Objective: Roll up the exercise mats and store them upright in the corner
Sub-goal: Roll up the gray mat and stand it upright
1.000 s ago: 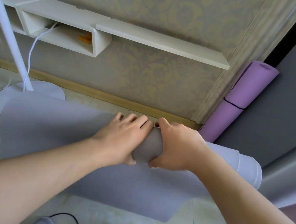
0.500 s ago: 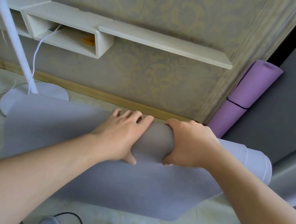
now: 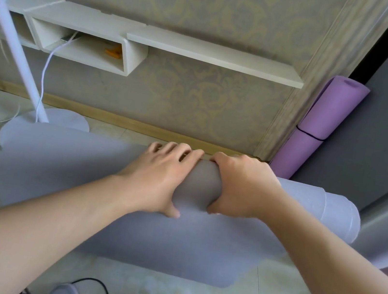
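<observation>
— Two hands sit close together on the roll: the left hand [image 3: 157, 176] lies over the top of the pale grey foam exercise mat [image 3: 188, 242] with fingers draped across it and thumb tucked under the near side, and the right hand [image 3: 240, 187] curls round the same tube just beside it.

— And where is that mat?

— On the tiled floor [image 3: 165, 292] along the wallpapered wall, partly rolled, with a flat tail lying toward the person. A rolled purple mat [image 3: 317, 130], banded with a thin dark strap, already stands upright in the corner.

— So how should the person handle this turn?

— Probably by spreading the hands wider. The right end shows stepped layers, so the roll seems to be telescoping; even pressure along the tube and a tight tuck should keep the edges flush. The white lamp stand [image 3: 13, 47] and its round base [image 3: 46, 123] sit near the mat's far left end, worth avoiding.
</observation>
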A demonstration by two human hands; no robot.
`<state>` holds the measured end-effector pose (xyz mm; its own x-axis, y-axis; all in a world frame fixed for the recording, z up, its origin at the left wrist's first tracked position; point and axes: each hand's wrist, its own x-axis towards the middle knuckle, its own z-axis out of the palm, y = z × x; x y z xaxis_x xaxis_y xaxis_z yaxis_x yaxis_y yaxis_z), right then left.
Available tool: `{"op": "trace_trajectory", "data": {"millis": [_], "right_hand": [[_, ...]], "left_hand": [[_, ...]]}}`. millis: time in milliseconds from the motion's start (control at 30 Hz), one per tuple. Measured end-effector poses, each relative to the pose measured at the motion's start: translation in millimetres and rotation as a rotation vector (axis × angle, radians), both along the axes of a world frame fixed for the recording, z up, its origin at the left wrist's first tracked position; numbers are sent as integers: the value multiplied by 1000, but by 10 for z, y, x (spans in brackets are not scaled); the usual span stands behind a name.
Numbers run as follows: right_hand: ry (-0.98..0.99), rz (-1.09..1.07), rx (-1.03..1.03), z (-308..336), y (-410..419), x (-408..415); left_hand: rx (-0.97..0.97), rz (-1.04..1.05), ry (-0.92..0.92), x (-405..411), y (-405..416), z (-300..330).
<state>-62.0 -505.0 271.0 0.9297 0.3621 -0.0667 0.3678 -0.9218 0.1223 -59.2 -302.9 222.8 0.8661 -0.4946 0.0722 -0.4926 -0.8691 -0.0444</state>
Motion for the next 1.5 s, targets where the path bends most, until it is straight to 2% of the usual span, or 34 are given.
{"op": "trace_trajectory", "data": {"millis": [133, 300, 433, 533, 633, 900, 1067, 1200, 1333, 1433, 1500], "right_hand": [[47, -5, -12, 35, -10, -22], [-172, 67, -112, -117, 131, -115], [-147, 60, -15, -135, 44, -10], [-154, 56, -6, -76, -24, 31], [-113, 57, -29, -67, -23, 12], [-124, 116, -175, -171, 106, -97], [-82, 111, -26, -206, 99, -48], [0, 46, -19, -72, 30, 11], [100, 43, -17, -83, 22, -53], [-21, 129, -127, -150, 82, -129], [-48, 131, -129, -183, 110, -118]], "left_hand": [[-36, -12, 4, 35, -34, -1], [-155, 31, 40, 108, -10, 120], [-183, 24, 60, 73, 36, 128], [-57, 19, 13, 24, 26, 120], [25, 71, 54, -6, -21, 132], [21, 52, 53, 32, 19, 144], [10, 50, 98, 4, 54, 135], [99, 3, 10, -65, -38, 68], [76, 22, 110, -14, -83, 74], [-5, 47, 168, 64, -22, 153], [-48, 66, 220, 75, 13, 194]]}}
